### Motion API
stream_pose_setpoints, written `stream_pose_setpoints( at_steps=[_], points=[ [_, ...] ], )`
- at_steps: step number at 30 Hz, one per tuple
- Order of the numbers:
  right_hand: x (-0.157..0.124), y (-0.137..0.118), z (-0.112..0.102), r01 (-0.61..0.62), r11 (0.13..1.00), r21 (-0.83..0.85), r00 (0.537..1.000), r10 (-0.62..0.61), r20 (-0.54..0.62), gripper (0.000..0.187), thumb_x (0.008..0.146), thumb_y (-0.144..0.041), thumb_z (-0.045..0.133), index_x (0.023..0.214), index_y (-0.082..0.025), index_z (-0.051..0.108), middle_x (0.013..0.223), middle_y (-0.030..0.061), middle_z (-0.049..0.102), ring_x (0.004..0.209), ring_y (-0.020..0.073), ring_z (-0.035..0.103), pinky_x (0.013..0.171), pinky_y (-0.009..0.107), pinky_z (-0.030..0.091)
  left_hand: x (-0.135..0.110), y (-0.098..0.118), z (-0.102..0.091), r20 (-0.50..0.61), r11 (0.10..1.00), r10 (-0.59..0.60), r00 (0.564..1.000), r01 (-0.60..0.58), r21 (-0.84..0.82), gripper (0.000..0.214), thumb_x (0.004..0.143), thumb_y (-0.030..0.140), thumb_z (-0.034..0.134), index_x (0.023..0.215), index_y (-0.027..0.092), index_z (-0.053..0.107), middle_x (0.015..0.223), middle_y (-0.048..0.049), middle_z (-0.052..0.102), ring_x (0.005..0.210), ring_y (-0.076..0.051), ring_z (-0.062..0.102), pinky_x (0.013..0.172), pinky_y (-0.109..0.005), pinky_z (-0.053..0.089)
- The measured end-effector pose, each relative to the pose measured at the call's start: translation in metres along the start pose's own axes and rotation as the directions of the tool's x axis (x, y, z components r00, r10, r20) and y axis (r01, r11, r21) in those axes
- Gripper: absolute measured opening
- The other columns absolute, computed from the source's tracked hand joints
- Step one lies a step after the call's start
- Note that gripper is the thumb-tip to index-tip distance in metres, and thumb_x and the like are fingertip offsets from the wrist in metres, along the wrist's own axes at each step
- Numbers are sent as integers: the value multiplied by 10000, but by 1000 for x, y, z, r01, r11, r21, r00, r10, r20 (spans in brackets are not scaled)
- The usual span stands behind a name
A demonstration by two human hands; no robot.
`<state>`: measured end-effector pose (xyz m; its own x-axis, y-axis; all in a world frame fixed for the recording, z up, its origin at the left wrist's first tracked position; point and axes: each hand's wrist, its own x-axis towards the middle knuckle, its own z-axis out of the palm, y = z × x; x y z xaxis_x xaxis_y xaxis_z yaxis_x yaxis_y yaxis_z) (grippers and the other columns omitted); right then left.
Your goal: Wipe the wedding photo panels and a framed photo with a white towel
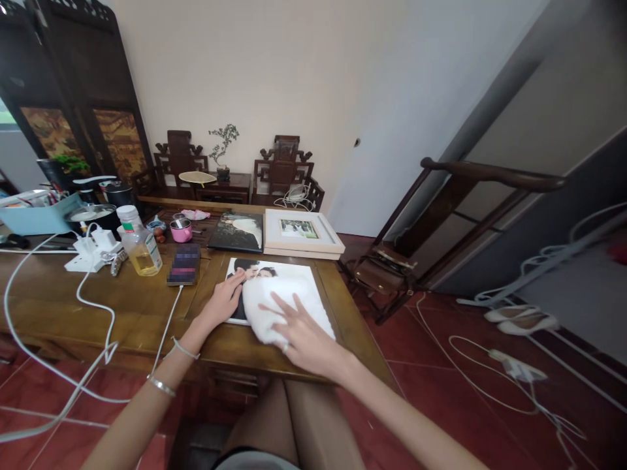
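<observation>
A large photo print lies flat on the wooden table in front of me. A white cloth is spread over its lower part. My right hand presses flat on the cloth, fingers apart. My left hand rests on the print's left edge, fingertips touching the picture. Bracelets circle my left wrist.
Behind the print lie a dark photo and a light framed picture. A phone with a cable, a bottle of yellow liquid, a power strip and a pink cup stand to the left. Wooden chairs stand at the right and rear.
</observation>
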<state>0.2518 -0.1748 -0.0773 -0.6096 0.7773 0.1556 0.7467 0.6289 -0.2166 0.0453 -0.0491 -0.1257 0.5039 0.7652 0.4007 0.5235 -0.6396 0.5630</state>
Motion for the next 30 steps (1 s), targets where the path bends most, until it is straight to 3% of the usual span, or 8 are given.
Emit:
stream_pose_setpoints(
  at_steps=[3, 7, 12, 15, 19, 23, 27, 30],
  points=[
    [-23, -15, -5, 19, 998, 67, 1000, -20, 24, 289, 755, -68, 469, 938, -212, 641, 1441, 40, 403, 1402, 264, 141, 1108, 599, 96, -1, 0, 1, 32, 1000, -14, 999, 14, 26, 436, 911, 231, 329, 1321, 198, 475, 1434, -54, 416, 1342, -189, 356, 1124, -410, 274],
    [-24, 14, -5, -76, 995, 62, 997, 77, -17, 262, 845, -140, 425, 997, -188, 633, 1421, 119, 421, 1379, 243, 234, 1117, 542, 154, -3, 3, -1, 43, 998, -37, 998, 35, 54, 432, 910, 230, 355, 1326, 234, 467, 1440, -48, 409, 1349, -202, 344, 1103, -435, 290],
    [19, 70, 0, -326, 944, -48, 942, 320, -99, 329, 909, -229, 384, 1173, -152, 565, 1352, 173, 487, 1379, 293, 220, 1056, 621, 176, -3, 5, -3, 65, 997, -50, 997, 46, 63, 431, 917, 248, 346, 1330, 228, 466, 1443, -58, 401, 1348, -206, 347, 1090, -439, 308],
    [50, 73, 0, -399, 916, -54, 914, 392, -101, 347, 899, -218, 393, 1200, -155, 552, 1309, 166, 529, 1367, 337, 225, 1002, 676, 203, -2, 3, -1, 52, 999, -40, 998, 38, 25, 423, 923, 288, 347, 1319, 223, 481, 1439, -52, 407, 1346, -204, 349, 1108, -435, 283],
    [67, 41, 4, -226, 973, -35, 971, 223, -84, 332, 857, -186, 439, 1154, -196, 588, 1412, 111, 435, 1373, 350, 191, 1001, 701, 169, 1, 4, -4, -50, 989, -85, 995, 79, -123, 471, 945, 386, 293, 1321, 171, 479, 1402, -66, 460, 1318, -188, 397, 1123, -378, 279],
    [48, 3, 8, 35, 999, 25, 999, -34, -30, 305, 805, -145, 477, 1058, -227, 625, 1447, 45, 394, 1400, 301, 129, 1056, 658, 120, 2, 11, -10, -192, 958, -177, 965, 124, -260, 549, 956, 444, 211, 1315, 128, 481, 1363, -69, 508, 1279, -183, 449, 1107, -338, 313],
    [9, -15, 3, 142, 987, 76, 989, -145, 33, 274, 785, -114, 481, 987, -213, 637, 1428, 30, 423, 1407, 254, 119, 1112, 592, 63, 1, 11, -9, -156, 974, -148, 977, 116, -196, 555, 961, 433, 196, 1314, 115, 482, 1365, -78, 505, 1292, -180, 433, 1115, -331, 294],
    [-19, -8, -3, 60, 996, 71, 998, -62, 30, 261, 798, -99, 450, 966, -193, 626, 1404, 72, 454, 1398, 231, 170, 1132, 553, 84, -1, 9, -5, -44, 994, -80, 996, 76, -82, 516, 948, 424, 281, 1331, 134, 468, 1408, -90, 445, 1330, -200, 375, 1123, -375, 272]
  ],
)
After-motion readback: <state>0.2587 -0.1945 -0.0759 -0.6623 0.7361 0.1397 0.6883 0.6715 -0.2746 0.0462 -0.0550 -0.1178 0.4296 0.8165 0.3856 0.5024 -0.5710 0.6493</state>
